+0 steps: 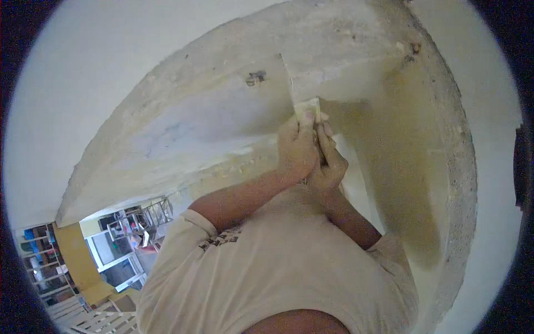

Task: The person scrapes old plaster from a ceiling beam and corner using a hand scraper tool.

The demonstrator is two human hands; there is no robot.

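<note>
Both of my hands are raised in front of my chest at a rough, patchy plastered surface [211,119]. My left hand [296,146] is closed on a small, flat, pale yellowish rectangular piece [309,104], with its thumb pressed on the face. Its top edge lies by a corner line in the plaster; whether it touches cannot be told. Close against the left, my right hand [329,164] is also closed, its fingertips at the piece's right side. Something dark shows between the two palms, too hidden to name.
A rough curved plaster edge [463,167] borders the recess, with smooth pale wall [105,72] beyond it. A dark hole [256,78] marks the plaster. At lower left are shelves with items [47,261], a white-framed window or door [114,259] and pale slats [103,323].
</note>
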